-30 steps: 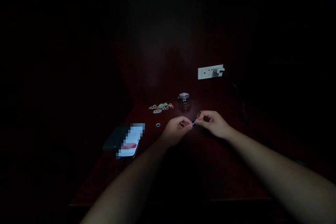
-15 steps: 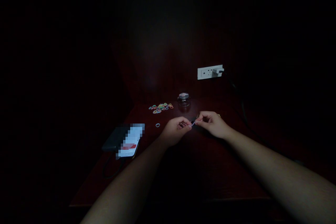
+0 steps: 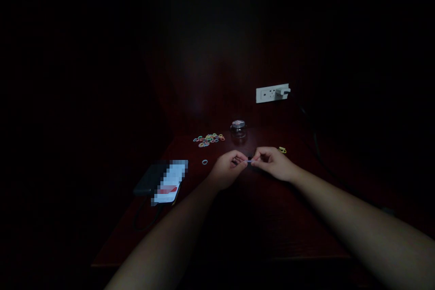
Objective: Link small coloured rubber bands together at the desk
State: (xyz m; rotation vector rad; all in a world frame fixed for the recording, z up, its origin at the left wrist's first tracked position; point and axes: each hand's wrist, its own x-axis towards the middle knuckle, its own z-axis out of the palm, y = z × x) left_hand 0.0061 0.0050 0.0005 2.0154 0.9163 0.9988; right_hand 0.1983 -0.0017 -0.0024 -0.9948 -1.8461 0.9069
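Note:
Between my two hands a small pale purple hair tie [image 3: 249,161] is held by its ends just above the dark red table. My left hand [image 3: 228,170] pinches its left end with thumb and fingertips. The other end is pinched by my right hand [image 3: 274,164]. A loose light blue hair tie [image 3: 204,161] lies left of my left hand. Farther back is a spread pile of multicoloured hair ties [image 3: 210,139]. Just beyond my right hand lie yellow hair ties [image 3: 282,150], their exact number unclear.
A clear lidded jar [image 3: 238,130] stands behind my hands. At the left lie a lit phone [image 3: 169,183], partly pixelated, and a dark flat object [image 3: 147,180] with a cable. A white wall socket [image 3: 267,94] holds a plug, its black cable running down at the right. Surroundings are very dark.
The purple hair tie has turned from slanted to nearly level between my fingers. My right hand has lowered slightly, uncovering more of the yellow hair ties behind it.

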